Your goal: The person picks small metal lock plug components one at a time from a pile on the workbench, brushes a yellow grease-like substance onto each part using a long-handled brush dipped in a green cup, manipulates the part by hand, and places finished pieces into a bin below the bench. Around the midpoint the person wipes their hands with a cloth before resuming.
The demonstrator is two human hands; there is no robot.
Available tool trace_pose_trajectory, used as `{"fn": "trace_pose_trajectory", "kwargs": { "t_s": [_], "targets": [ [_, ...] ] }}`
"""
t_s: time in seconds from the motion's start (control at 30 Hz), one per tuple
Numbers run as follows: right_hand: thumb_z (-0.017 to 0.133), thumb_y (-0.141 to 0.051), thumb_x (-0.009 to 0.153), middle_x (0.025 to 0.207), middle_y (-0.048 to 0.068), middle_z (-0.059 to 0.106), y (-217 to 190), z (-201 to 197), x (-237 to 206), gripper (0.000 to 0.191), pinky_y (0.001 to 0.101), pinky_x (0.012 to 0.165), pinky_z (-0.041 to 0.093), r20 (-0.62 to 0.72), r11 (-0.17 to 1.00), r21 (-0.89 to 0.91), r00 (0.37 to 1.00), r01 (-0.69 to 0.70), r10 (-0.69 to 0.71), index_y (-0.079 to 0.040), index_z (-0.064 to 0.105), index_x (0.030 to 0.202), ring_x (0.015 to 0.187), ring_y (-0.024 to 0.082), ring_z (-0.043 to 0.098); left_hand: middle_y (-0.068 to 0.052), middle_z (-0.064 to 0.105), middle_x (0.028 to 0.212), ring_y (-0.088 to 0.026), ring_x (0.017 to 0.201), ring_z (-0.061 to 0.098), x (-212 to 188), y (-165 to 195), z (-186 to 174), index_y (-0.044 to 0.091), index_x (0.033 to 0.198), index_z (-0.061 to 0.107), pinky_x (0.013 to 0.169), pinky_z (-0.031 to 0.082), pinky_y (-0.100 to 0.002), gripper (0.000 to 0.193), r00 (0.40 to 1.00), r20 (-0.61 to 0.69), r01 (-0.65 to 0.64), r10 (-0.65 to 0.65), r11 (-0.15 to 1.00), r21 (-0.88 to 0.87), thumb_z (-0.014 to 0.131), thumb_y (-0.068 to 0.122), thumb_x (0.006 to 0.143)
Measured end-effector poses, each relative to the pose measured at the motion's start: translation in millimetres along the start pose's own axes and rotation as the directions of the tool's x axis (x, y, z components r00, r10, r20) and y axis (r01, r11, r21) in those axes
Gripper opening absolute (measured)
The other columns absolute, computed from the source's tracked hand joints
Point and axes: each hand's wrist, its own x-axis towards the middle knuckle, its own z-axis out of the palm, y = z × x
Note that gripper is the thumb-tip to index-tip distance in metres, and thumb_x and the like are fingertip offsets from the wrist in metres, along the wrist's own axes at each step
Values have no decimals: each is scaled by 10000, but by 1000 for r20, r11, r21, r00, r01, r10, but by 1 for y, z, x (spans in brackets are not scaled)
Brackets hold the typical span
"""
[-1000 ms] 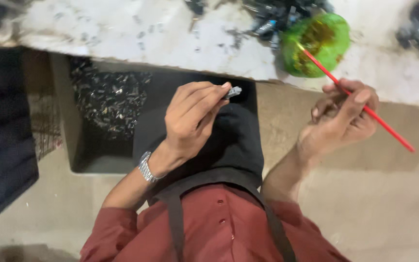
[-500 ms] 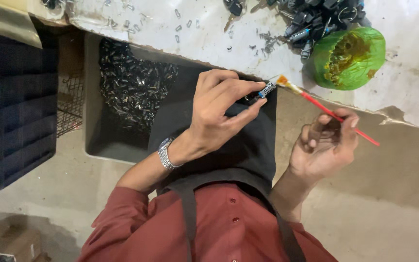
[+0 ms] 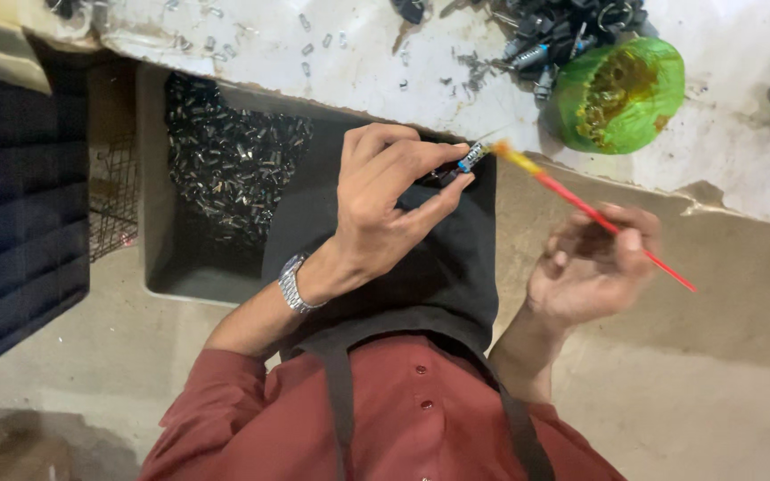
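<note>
Hard to make out what the little part (image 3: 469, 159) really is: just a small dark cylinder with a blue and metal end poking out past the left hand (image 3: 383, 207), whose fingers are closed around it so most of it is covered. The right hand (image 3: 592, 267) is curled loosely shut on a thin red paintbrush (image 3: 592, 212), and its yellowish tip is blurry right beside the part, so I can't tell if they actually touch. Up past the right hand, on the white tabletop (image 3: 331, 67), sits a green bowl (image 3: 619, 93) with brownish stuff inside, next to a pile of dark parts (image 3: 556, 31) cut off by the top edge. Beyond the left hand's wrist is a grey bin (image 3: 225, 178) of small metal pieces, partly hidden by the dark apron (image 3: 421, 276). A blue crate (image 3: 20, 232) is cropped at the far side. Compared with half a second ago, the left hand looks about the same, while the brush tip sits a touch further from the part and the right hand has dropped lower.
</note>
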Motion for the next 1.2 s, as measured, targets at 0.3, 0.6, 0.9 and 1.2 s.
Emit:
{"fn": "trace_pose_trajectory", "kwargs": {
  "t_s": [0.3, 0.6, 0.9, 1.2],
  "targets": [
    [572, -310, 1103, 901, 193, 663, -10, -6, 31, 334, 261, 388, 335, -20, 901, -176, 914, 396, -406, 14, 608, 1173, 478, 176, 469, -31, 633, 1197, -240, 1178, 547, -17, -11, -36, 78, 1191, 709, 1059, 435, -389, 303, 979, -150, 171, -138, 957, 236, 848, 44, 924],
    [662, -112, 1131, 798, 56, 552, -1, 1, 41, 124, 198, 435, 292, 96, 868, -407, 959, 283, -267, -54, 553, 1128, 514, 65, 415, -19, 558, 1348, -244, 1299, 462, 33, -26, -15, 175, 1291, 703, 1135, 269, -448, 293, 996, 5, -77, 84, 888, 453, 770, 211, 1009],
    [756, -24, 1001, 916, 19, 626, 10, 37, 8, 82, 236, 661, 436, 363, 567, -761, 931, 314, -28, -29, 681, 1033, 734, 77, 526, -13, 630, 1247, -255, 1278, 484, 50, -76, -9, 96, 1098, 714, 1094, 256, -469, 185, 996, 44, -84, 72, 775, 626, 809, 215, 993],
    [800, -293, 996, 1235, 128, 584, 14, 103, 17, 520, 415, 682, 545, 736, -37, -672, 673, 739, 76, -177, 608, 1465, 882, 283, 652, -4, 590, 1342, -245, 1331, 455, 31, -63, -44, 135, 1225, 715, 1129, 263, -465, 296, 996, 30, -86, 84, 812, 577, 800, 139, 942]
  ]
}}
